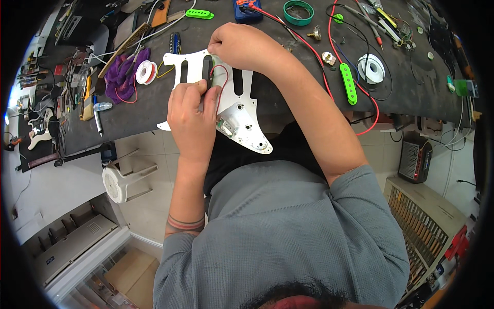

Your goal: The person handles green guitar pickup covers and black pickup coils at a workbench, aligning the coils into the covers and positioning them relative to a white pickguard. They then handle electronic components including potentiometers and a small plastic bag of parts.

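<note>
The white guitar plate (pixel 218 81) lies across the near edge of the dark table (pixel 141 114), the left hand (pixel 192 110) nearly closed at the dark bar's (pixel 207 68) lower end, the right hand (pixel 241 45) curled above, both grips unconfirmed.

No legible text or labels

Curled left fingers (pixel 192 92), curled right fingers (pixel 216 44)

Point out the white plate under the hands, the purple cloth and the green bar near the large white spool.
White plate (pixel 249 115): head view, on its bare lower-right part.
Purple cloth (pixel 119 78): head view, on its folds.
Green bar (pixel 348 84): head view, at mid-length.
</note>
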Action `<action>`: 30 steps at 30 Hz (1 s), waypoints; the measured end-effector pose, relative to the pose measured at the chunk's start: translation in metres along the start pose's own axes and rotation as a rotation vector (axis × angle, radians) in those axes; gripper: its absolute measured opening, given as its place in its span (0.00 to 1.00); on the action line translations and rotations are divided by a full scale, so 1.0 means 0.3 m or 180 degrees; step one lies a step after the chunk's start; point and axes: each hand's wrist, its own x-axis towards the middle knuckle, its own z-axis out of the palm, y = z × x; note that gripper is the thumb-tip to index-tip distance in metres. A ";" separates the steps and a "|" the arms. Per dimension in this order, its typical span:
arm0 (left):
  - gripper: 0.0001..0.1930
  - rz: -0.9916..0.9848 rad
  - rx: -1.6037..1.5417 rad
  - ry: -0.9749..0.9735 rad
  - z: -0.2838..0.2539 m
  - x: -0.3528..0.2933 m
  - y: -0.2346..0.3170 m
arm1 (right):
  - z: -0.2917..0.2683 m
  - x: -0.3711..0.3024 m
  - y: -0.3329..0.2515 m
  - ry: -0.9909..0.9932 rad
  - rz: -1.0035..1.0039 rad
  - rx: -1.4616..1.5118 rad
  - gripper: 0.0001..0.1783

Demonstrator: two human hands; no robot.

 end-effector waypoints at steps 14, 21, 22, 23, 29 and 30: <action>0.07 0.0427 -0.0292 -0.0149 -0.025 -0.040 -0.094 | -0.002 0.003 -0.001 -0.0096 -0.0014 -0.0063 0.17; 0.06 0.0596 -0.0209 -0.0048 -0.007 -0.043 -0.099 | 0.003 0.013 0.002 -0.0078 0.0011 -0.0147 0.16; 0.06 0.0587 -0.0204 -0.0038 -0.007 -0.042 -0.098 | 0.004 0.013 0.001 -0.0059 0.0013 -0.0144 0.16; 0.06 0.0540 -0.0246 -0.0077 -0.009 -0.040 -0.098 | 0.003 0.013 -0.002 -0.0041 0.0010 -0.0143 0.17; 0.06 0.0356 -0.0362 -0.0126 -0.040 -0.019 -0.067 | -0.017 -0.008 -0.018 -0.0043 -0.0012 -0.0039 0.16; 0.08 0.0310 -0.0424 -0.0171 -0.047 -0.015 -0.060 | -0.014 -0.007 -0.011 0.0003 -0.0108 -0.0044 0.16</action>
